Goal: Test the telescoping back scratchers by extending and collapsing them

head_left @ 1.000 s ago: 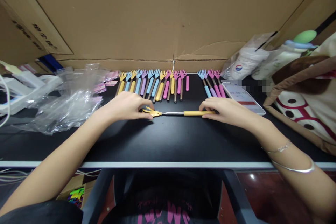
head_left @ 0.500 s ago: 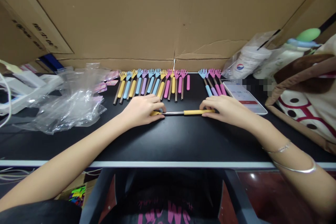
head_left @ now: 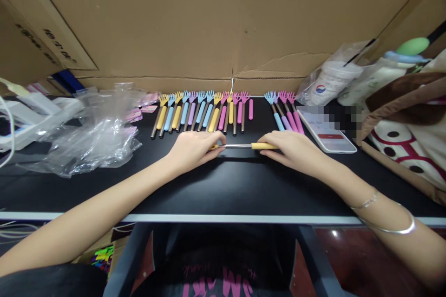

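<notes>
A yellow back scratcher [head_left: 238, 146] with a metal shaft lies crosswise between my two hands, just above the black table. My left hand [head_left: 195, 148] pinches its head end at the left, and the fingers mostly cover the claw. Around the yellow grip at the right, my right hand [head_left: 286, 147] is closed. Behind my hands stretches a row of back scratchers [head_left: 200, 113] in yellow, blue, purple and pink, claws toward the back. A smaller group of back scratchers [head_left: 285, 113] lies to the right, and a loose pink grip [head_left: 251, 109] ends the long row.
Clear plastic bags [head_left: 101, 134] are heaped on the left, by a white plastic rack [head_left: 38, 120]. At right lie a phone [head_left: 327, 132], a lidded cup [head_left: 329, 81] in a bag, a bottle [head_left: 393, 72] and a fabric bag [head_left: 414, 139]. A cardboard wall [head_left: 174, 23] stands behind.
My left hand has shifted a little right, and my right hand has slid inward along the yellow grip. The back scratcher has risen slightly off the table and moved right.
</notes>
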A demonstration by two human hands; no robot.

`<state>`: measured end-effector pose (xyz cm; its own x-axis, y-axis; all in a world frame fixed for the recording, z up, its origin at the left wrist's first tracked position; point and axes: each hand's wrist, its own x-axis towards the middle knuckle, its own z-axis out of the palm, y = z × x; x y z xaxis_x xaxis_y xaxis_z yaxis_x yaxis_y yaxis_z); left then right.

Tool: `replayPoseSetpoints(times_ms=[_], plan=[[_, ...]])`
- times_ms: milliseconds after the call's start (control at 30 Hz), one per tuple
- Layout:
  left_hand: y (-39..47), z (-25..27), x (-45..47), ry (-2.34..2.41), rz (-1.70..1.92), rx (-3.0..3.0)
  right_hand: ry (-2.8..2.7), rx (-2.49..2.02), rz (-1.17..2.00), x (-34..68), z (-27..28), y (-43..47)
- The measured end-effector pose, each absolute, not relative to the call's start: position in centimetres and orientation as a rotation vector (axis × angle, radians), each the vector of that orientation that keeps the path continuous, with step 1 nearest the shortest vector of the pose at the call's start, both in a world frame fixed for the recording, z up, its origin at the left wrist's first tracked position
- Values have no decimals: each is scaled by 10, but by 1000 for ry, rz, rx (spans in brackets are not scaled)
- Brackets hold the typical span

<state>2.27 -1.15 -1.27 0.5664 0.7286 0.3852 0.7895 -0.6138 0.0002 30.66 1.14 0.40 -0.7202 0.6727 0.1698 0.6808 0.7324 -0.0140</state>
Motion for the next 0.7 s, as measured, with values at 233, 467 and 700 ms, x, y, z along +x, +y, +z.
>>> replayPoseSetpoints(times_ms=[233,467,700], plan=[[-12,-12,23,-1220,-588,-2638,-2739,-1139,48,301,4,6],[-12,-11,22,-1252,-578,-2679,-2740,-1103,38,302,5,6],[-16,-14,26,-1251,-578,-2657,-2700,-1076,-139,296,-2,3]])
